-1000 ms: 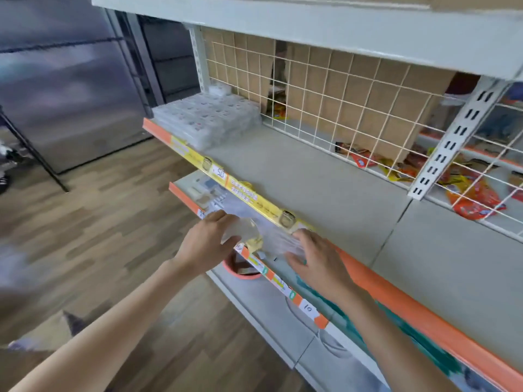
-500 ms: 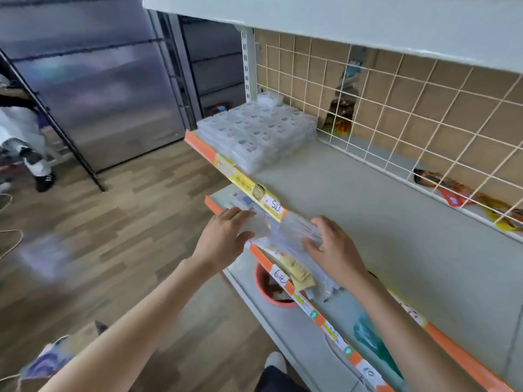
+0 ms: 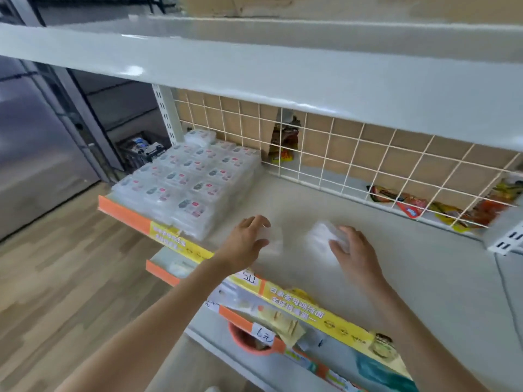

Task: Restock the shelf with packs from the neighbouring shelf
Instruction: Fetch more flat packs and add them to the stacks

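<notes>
left hand point(image 3: 245, 242): over the grey shelf point(image 3: 410, 267), fingers curled on a clear pack point(image 3: 274, 239)
right hand point(image 3: 354, 250): gripping a second clear pack point(image 3: 322, 235), blurred
stacked clear packs point(image 3: 192, 182): shelf's left end, just left of the left hand
wire grid point(image 3: 353, 154): along the shelf's back

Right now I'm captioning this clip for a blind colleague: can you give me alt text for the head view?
Two bare hands reach over a grey shelf, the left hand and right hand each holding a blurred clear plastic pack. A stack of similar clear packs sits at the shelf's left end, before a white wire grid.
</notes>
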### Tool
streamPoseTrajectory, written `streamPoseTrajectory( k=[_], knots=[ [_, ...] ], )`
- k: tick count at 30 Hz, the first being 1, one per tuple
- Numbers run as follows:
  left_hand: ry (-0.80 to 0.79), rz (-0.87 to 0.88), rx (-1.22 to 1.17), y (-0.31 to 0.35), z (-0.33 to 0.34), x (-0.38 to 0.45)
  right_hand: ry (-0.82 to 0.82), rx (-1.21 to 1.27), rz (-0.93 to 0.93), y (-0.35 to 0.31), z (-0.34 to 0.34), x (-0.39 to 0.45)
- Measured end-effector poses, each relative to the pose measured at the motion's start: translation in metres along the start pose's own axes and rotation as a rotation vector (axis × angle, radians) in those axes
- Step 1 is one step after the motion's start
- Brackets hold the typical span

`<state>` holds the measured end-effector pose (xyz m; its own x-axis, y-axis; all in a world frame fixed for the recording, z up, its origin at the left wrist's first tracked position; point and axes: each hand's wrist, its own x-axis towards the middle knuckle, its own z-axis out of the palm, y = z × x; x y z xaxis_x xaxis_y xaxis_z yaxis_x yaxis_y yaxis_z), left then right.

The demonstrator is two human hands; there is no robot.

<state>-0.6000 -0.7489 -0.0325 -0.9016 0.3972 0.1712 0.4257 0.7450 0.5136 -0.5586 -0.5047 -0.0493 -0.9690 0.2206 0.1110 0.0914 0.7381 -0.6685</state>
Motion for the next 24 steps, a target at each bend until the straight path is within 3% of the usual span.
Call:
streamPoseTrajectory(
  k=[5,7,9,10,13,16,20,24],
  knots=[
    [-0.129,0.134,-0.079,-0.028,0.002,0.037,0.071,-0.267,0.289,0.003,0.001,0.002],
    [-0.193,0.180,-0.091,-0.037,0.003,0.043,0.215,-0.396,0.268,-0.010,0.009,-0.002],
    [-0.261,0.180,-0.088,-0.050,0.005,0.044,0.340,-0.327,0.105,-0.031,0.023,-0.005],
    [-0.281,0.177,-0.113,-0.057,0.007,0.041,0.320,-0.229,0.024,-0.043,0.033,-0.006],
    [-0.239,0.172,-0.242,-0.069,0.012,0.032,0.027,0.094,-0.048,-0.072,0.065,-0.013],
    [-0.164,0.154,-0.355,-0.072,0.012,0.032,-0.065,0.028,-0.052,-0.077,0.089,-0.014],
    [-0.151,0.228,-0.449,-0.074,0.010,0.034,0.046,0.058,-0.052,-0.067,0.094,-0.010],
    [-0.130,0.138,-0.518,-0.074,0.010,0.036,0.098,0.294,0.167,-0.068,0.087,-0.012]
  ],
)
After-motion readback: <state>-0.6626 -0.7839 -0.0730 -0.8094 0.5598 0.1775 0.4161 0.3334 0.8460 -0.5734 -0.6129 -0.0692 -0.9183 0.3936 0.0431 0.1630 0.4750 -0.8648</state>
